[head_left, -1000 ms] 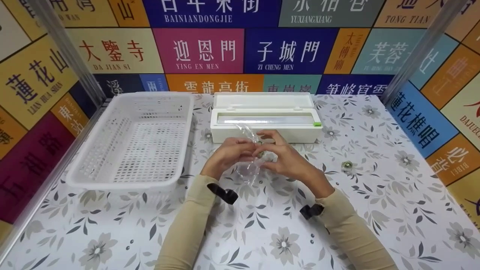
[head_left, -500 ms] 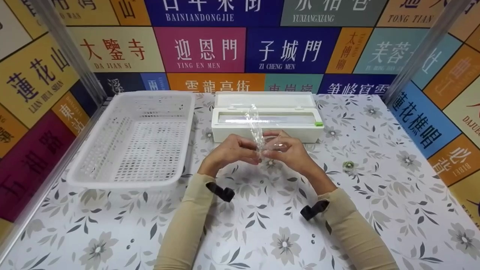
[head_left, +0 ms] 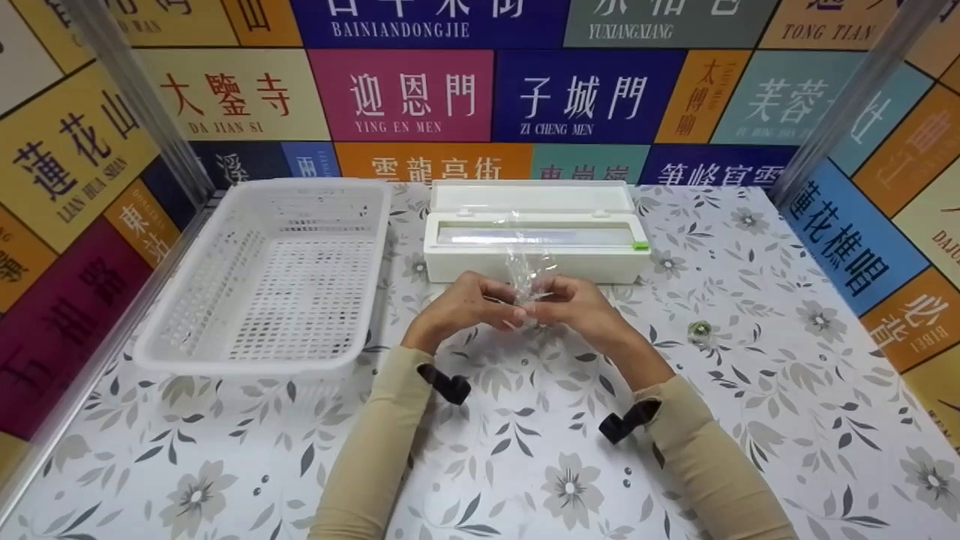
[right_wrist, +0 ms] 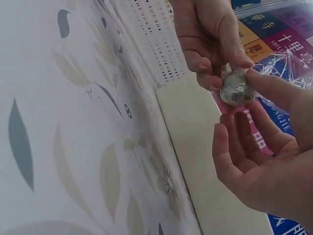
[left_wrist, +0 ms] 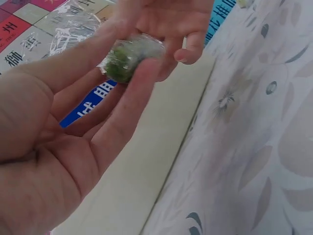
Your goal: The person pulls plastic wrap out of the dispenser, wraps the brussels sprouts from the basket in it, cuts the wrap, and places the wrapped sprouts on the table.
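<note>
Between both hands is a small round green object [left_wrist: 120, 63] wrapped in clear cling film [head_left: 525, 262]. My left hand [head_left: 472, 304] pinches the wrapped object with thumb and fingertips from the left. From the right, my right hand [head_left: 581, 304] pinches it too, its thumb against the film in the right wrist view. Loose, crumpled film stands up above the fingers, overlapping the white box behind. The head view hides the green object behind the fingers, and its exact kind is blurred by the film.
A white cling film dispenser [head_left: 457, 264] stands behind the hands, lid up, roll showing. To the left is a white perforated plastic basket [head_left: 247, 368]. A small green piece [head_left: 700, 331] lies on the flower-patterned tabletop [head_left: 570, 420] at right. Lettered panels enclose the back and sides.
The fingers have drawn closer together around the wrapped object. The film, earlier hanging below and spread out, is now gathered into a bunch above the fingertips.
</note>
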The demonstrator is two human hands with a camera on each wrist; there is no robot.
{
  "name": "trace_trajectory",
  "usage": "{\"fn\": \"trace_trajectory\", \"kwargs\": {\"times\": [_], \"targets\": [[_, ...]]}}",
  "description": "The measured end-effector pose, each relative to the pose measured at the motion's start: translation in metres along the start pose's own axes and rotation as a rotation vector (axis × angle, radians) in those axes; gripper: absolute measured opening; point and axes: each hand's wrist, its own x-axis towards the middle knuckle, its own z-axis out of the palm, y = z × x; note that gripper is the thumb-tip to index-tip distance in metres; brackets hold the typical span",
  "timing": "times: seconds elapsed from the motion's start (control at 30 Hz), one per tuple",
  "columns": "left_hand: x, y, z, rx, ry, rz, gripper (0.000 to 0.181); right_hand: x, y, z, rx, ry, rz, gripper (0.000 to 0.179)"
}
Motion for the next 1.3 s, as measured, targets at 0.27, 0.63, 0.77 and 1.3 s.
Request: {"fn": "trace_trajectory", "kwargs": {"times": [0.27,0.63,0.77,1.3], "targets": [[0.001,-0.005,-0.004,-0.054,-0.05,0.028,0.029,-0.001,0.001,-0.005,-0.018,-0.134,-0.023,0.045],[-0.001,-0.01,-0.006,-0.276,-0.025,-0.063,0.039,0.002,0.009,0.0,-0.005,0.04,-0.056,0.033],[0.001,-0.011,-0.005,-0.345,0.004,-0.11,0.038,0.004,0.012,0.002,-0.061,0.117,-0.062,0.029],[0.008,-0.012,0.001,-0.582,0.207,-0.166,0.04,0.003,0.014,0.004,-0.444,0.129,-0.489,0.031]]}}
